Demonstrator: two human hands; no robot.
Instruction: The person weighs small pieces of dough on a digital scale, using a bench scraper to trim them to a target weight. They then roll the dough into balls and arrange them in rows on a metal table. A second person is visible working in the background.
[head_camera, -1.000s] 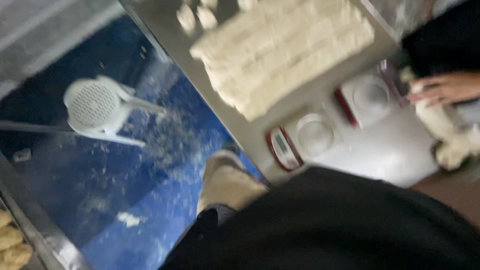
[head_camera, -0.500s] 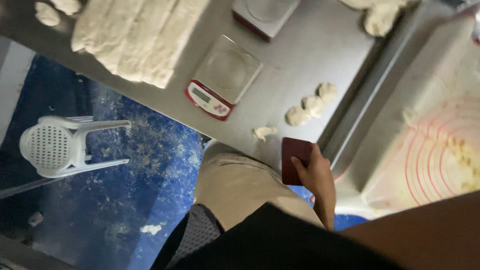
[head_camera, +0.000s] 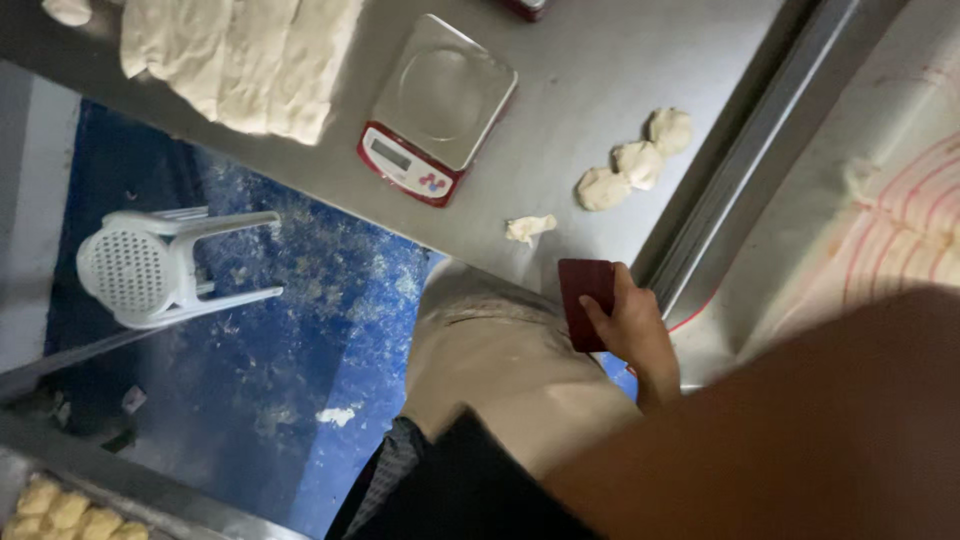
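My right hand (head_camera: 632, 325) grips a flat dark red scraper (head_camera: 585, 300) at the near edge of the steel table (head_camera: 600, 60), just over my beige trousers. Above the scraper on the table lie a small dough scrap (head_camera: 530, 228) and three dough balls (head_camera: 637, 162) in a short row. A red scale with a steel plate (head_camera: 438, 105) stands to their left, with nothing on its plate. Beyond it lies a big slab of dough (head_camera: 240, 55). My forearm blurs the lower right. My left hand is out of view.
A white mat with red circle lines (head_camera: 900, 220) covers the surface to the right, past a steel channel (head_camera: 740, 160). Below the table, a white plastic stool (head_camera: 150, 265) lies on the flour-dusted blue floor (head_camera: 300, 380). A tray of dough pieces (head_camera: 60, 505) shows at bottom left.
The view has swung across the table and come closer. Another person's hand seen a second ago is gone from view. My right hand came into view holding the scraper and stays at the table edge.
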